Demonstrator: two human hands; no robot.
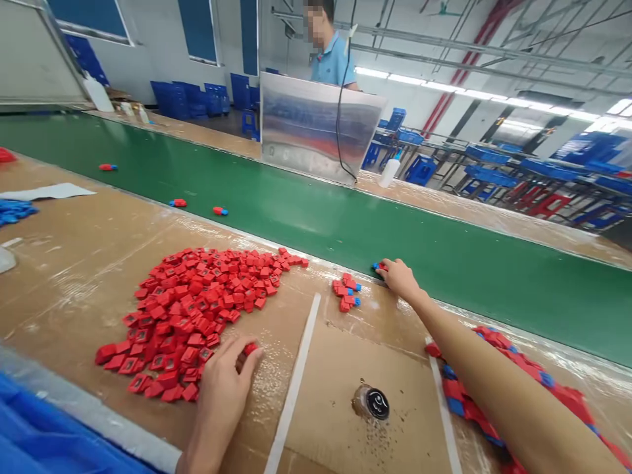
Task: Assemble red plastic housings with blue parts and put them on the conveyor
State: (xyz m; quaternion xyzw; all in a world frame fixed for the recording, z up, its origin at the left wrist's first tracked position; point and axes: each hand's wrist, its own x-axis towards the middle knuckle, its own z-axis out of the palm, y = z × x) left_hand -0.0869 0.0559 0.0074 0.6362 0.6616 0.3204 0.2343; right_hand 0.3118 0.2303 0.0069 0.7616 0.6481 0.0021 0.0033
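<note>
My left hand (224, 375) is closed around a small red plastic part (250, 349) beside a big heap of red plastic parts (197, 296). Over the near edge of the green conveyor belt (296, 197), my right hand (399, 278) pinches a red-and-blue plastic piece (379, 266). A few red-and-blue pieces (346, 291) lie together on the table just left of that hand. Below them, a small round container (376, 403) with a dark, shiny top stands on a stained cardboard sheet (326, 375).
Several red-and-blue pieces (220, 210) lie on the belt. More assembled pieces (543, 378) are piled under my right forearm. Blue parts (14, 210) sit at far left, a blue crate (54, 428) at lower left. Beyond the belt, a person (333, 59) stands behind a metal panel (316, 125).
</note>
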